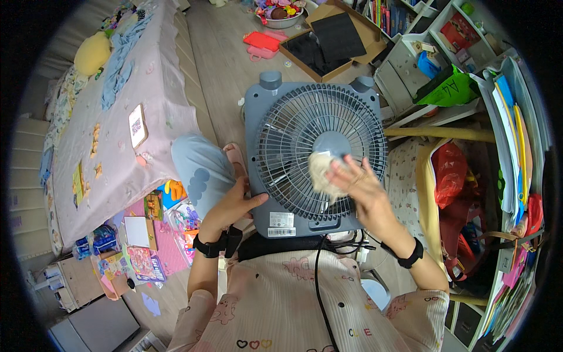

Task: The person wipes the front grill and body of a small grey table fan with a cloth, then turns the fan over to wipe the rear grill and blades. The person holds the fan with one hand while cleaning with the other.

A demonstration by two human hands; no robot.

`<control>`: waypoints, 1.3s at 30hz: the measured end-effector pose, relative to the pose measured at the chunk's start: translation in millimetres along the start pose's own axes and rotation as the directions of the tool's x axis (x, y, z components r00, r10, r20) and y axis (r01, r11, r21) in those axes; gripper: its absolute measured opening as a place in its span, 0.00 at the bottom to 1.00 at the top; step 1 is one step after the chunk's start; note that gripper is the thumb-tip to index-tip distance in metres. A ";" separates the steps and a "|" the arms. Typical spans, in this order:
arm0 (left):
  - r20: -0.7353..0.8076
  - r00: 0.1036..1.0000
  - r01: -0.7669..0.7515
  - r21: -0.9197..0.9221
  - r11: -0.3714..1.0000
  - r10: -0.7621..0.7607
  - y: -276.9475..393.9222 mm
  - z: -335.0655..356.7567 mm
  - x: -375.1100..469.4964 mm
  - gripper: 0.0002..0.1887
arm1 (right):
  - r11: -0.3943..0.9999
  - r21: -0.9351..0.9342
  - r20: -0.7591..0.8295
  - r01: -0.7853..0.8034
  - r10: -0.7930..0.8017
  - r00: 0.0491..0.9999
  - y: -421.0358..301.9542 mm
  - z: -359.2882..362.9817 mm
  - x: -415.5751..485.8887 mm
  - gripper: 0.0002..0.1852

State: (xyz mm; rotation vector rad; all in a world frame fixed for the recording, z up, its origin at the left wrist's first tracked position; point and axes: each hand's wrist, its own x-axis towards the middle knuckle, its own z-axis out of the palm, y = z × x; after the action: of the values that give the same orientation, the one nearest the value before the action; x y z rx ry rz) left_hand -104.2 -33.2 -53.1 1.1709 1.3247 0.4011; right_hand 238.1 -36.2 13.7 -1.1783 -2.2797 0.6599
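Note:
A grey box fan (259, 176) lies across my lap, its round slatted grille facing up. My left hand (235, 202) grips the fan's left edge near the lower corner, thumb on top of the frame. With fingers spread and blurred, my right hand (358, 185) presses a cream cloth (323, 176) on the grille, just below the hub (331, 143). Labels (281, 224) and a carry-handle slot sit on the fan's lower side. A black cable (319, 281) runs down over my shirt, and more dark cables bunch below the fan's lower right corner.
On the left, a bed (162, 97) holds a phone (138, 126) and a yellow cushion (92, 53). An open cardboard box (323, 72) and a basin of toys (281, 22) are on the floor ahead. Shelves with folders (510, 132) stand right; toys and books lie lower left.

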 end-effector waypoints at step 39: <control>0.083 0.996 0.031 0.057 0.998 -0.036 23.1 5.1 24.7 0.47 | 0.946 0.265 0.009 0.184 -0.194 0.981 5.6 -1.7 44.5 0.33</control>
State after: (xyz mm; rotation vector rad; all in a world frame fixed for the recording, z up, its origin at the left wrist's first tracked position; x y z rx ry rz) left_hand -84.3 -5.9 -48.0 1.1977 1.2874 0.2888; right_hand 219.9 4.3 20.3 -0.8176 -2.2136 0.8817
